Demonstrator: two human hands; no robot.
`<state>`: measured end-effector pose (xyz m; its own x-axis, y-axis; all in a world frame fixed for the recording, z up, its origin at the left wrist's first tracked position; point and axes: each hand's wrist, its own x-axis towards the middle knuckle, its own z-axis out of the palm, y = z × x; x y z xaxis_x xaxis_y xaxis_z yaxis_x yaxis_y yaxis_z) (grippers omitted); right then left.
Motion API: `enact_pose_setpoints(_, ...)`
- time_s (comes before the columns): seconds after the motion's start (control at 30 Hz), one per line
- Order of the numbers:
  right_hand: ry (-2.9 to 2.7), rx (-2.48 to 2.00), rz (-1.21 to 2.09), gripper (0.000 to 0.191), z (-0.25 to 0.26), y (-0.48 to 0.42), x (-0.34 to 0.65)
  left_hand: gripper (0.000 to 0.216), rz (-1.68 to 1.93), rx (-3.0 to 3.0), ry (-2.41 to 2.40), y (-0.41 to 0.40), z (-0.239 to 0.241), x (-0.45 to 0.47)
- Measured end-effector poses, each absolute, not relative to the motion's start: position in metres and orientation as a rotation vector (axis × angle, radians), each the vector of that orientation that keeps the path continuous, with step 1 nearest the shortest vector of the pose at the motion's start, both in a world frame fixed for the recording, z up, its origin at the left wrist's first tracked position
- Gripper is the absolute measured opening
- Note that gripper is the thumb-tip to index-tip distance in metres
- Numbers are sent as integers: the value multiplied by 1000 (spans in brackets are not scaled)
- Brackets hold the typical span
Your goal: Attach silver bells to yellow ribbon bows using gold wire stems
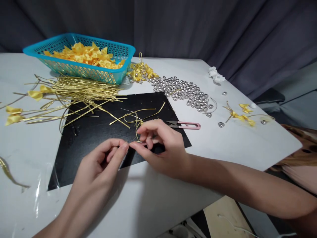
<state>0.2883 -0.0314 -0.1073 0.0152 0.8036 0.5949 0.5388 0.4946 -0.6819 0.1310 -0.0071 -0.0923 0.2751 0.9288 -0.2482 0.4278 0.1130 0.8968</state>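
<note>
My left hand (101, 162) is closed in a pinch, thumb against index finger, over the near part of the black mat (81, 148). Its fingertips meet the thumb tip of my right hand (160, 143), whose fingers are curled. Whatever lies between the fingertips is too small to make out. A looped gold cord (137, 132) runs down to the right fingers, with a bit of yellow by the index knuckle; whether it is gripped is hidden. More gold cord pieces (119, 117) lie just beyond on the mat. Right of my right hand rest pink-handled thread snips (185, 125).
A blue basket (121, 70) full of yellow ribbon pieces (84, 54) stands at the back left, behind a pile of gold cords (84, 87). Silver heart-shaped beads (180, 87) spread across the back middle. A yellow ribbon piece on cord (240, 116) and crumpled white paper (216, 75) lie right.
</note>
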Motion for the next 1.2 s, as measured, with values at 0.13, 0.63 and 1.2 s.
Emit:
enact_pose_setpoints(0.13, -1906, -1200, 14, 16, -106, -31, 291, 25, 580, 1420, 1318, -6, -91, 130)
enact_pose_setpoints(0.63, -2241, -1186, -62, 27, -106, -35, 289, 19, 646, 1445, 1344, -12, -82, 136)
enact_pose_setpoints(1.2, -1564, -1300, 262, 13, -114, -23, 289, 28, 565, 1598, 1286, -19, -92, 131)
